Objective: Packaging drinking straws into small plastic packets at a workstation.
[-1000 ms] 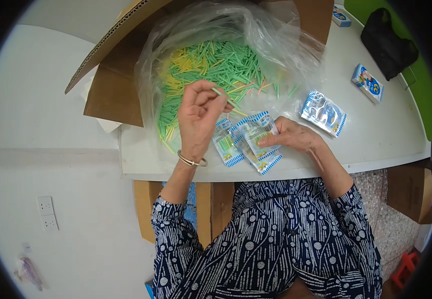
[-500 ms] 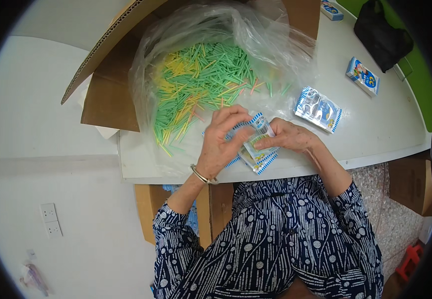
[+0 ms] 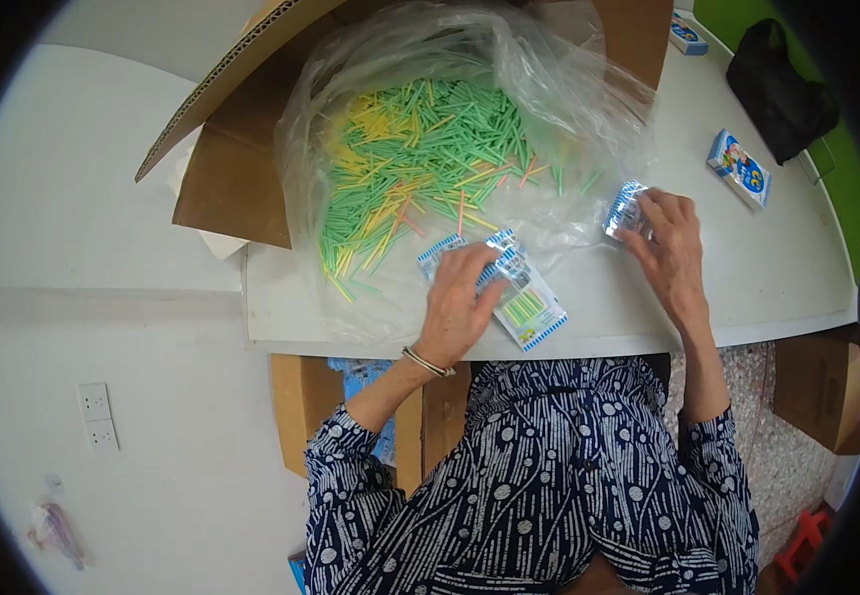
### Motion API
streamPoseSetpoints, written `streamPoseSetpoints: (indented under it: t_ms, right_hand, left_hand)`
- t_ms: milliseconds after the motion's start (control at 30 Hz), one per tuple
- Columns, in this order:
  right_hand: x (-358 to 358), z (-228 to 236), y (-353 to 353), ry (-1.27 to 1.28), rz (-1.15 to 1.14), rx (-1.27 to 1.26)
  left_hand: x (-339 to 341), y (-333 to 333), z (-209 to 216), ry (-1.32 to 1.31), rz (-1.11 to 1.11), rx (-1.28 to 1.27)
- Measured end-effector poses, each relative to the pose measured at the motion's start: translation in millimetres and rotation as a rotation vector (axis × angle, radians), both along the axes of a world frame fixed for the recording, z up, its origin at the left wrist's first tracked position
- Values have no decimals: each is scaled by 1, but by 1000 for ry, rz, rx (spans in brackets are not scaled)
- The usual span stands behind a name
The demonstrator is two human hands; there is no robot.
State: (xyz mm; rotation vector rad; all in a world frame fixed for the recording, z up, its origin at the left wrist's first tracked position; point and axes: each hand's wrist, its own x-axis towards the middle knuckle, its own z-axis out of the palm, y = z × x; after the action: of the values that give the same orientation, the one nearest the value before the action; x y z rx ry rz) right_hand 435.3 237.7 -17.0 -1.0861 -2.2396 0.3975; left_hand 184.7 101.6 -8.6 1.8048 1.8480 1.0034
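Note:
On the near side of the table, my left hand (image 3: 461,305) holds the upper end of a small sachet (image 3: 533,313) with blue-striped ends and green-yellow sticks printed or showing on its face. A second blue-edged sachet (image 3: 438,250) lies partly under those fingers. To the right, my right hand (image 3: 672,256) has its thumb and fingers closed round a silver-and-blue sachet (image 3: 623,210), which it mostly covers. Beyond my left hand, a heap of thin green, yellow and pink sticks (image 3: 440,139) spills from a clear plastic bag (image 3: 301,139).
The bag comes out of a cardboard box (image 3: 236,183) tipped on the table (image 3: 787,258). Blue-and-white packs (image 3: 740,171) and a black bag (image 3: 782,94) are at the right. Under the table edge stands another box (image 3: 293,416); one more carton (image 3: 818,392) is at the far right.
My right hand has left the sachet it shared with my left hand and moved right onto the silver-and-blue sachet. My left hand still has its sachet, now lower on the table.

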Motion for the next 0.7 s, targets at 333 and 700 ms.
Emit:
streamPoseSetpoints:
  t_ms: [333, 700]
  right_hand:
    - [-1, -23, 17, -64, -81, 67]
    - [8, -9, 15, -79, -177, 17]
  left_hand:
    - [-95, 47, 11, 778, -136, 8]
    - [-106, 89, 27, 914, -278, -315]
